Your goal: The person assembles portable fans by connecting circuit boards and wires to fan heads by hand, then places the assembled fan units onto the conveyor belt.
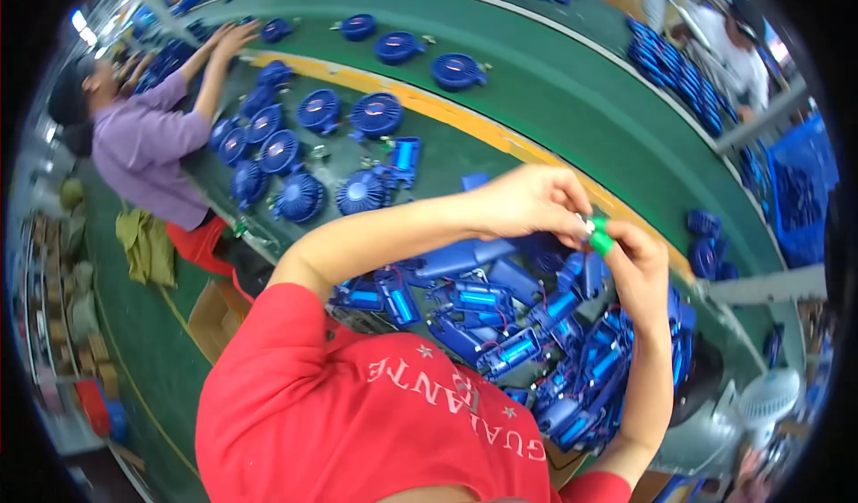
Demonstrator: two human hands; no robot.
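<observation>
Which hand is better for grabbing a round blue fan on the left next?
Probably the left hand: it's nearer those blue fans; the right hand is farther, pinching a green piece.

Green workbench (456, 159), round blue fan heads (375, 113), heaped blue casings (511, 353)

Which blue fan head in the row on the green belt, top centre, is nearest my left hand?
The row's rightmost fan head, closest to your left hand; the others sit farther left and higher in the picture.

Open belt (581, 114) ahead, housings (511, 352) near right hand (638, 260)
</observation>
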